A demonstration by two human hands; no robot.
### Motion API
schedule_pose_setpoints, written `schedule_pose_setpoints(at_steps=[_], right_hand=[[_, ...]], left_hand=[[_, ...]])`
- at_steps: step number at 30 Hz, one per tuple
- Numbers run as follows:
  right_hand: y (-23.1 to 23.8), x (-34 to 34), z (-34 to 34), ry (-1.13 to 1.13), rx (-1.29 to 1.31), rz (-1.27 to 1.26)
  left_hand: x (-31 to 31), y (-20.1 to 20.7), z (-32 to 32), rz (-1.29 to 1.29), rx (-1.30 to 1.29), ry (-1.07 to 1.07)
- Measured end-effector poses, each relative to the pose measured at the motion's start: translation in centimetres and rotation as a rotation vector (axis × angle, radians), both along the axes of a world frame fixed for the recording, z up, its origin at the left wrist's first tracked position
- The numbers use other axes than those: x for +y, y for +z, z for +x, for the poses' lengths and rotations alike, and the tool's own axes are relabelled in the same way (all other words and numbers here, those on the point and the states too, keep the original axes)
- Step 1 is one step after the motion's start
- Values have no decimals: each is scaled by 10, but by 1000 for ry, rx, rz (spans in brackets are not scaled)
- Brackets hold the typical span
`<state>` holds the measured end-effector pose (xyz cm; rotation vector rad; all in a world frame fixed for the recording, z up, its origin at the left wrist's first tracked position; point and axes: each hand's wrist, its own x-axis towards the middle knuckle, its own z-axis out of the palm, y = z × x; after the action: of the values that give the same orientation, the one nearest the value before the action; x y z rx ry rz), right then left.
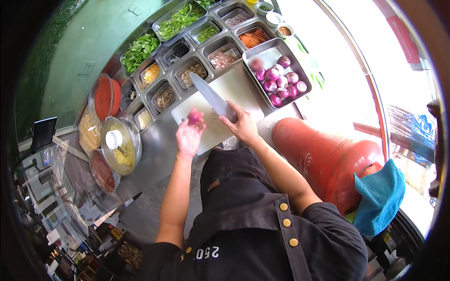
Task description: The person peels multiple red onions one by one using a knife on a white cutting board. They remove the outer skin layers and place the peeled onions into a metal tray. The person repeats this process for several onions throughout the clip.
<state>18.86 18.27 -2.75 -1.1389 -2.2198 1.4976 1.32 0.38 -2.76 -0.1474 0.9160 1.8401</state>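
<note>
While the left hand [190,137], half-curled, holds a purple onion [193,117], the right hand [243,124] is wrapped around a knife [212,97]; the other onions [281,81] beyond it look uncut, so most cutting seems undone.

Two hands [243,126], one held knife [212,95], one cutting board [240,91], one cylinder [318,159]

Your station around the cutting board [240,90]
Over the board, you have the knife [212,95] in your right hand [242,123]; at its left edge, an onion [193,117] in your left hand [188,137]. Beyond it stand ingredient pans [205,59]; right and beyond, the tray [276,47] with onions [281,80] in it; left, bowls [131,135]; right and nearer you, the gas cylinder [318,161].
</note>
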Motion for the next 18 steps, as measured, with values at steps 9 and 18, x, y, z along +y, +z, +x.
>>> schedule_pose_setpoints(at_steps=[9, 18], right_hand=[[31, -6, -24, 96, 135, -203], [39, -15, -21, 35, 389, -13]], left_hand=[[-2, 12, 7, 122, -15, -1], [4, 43, 14, 227, -2, -17]])
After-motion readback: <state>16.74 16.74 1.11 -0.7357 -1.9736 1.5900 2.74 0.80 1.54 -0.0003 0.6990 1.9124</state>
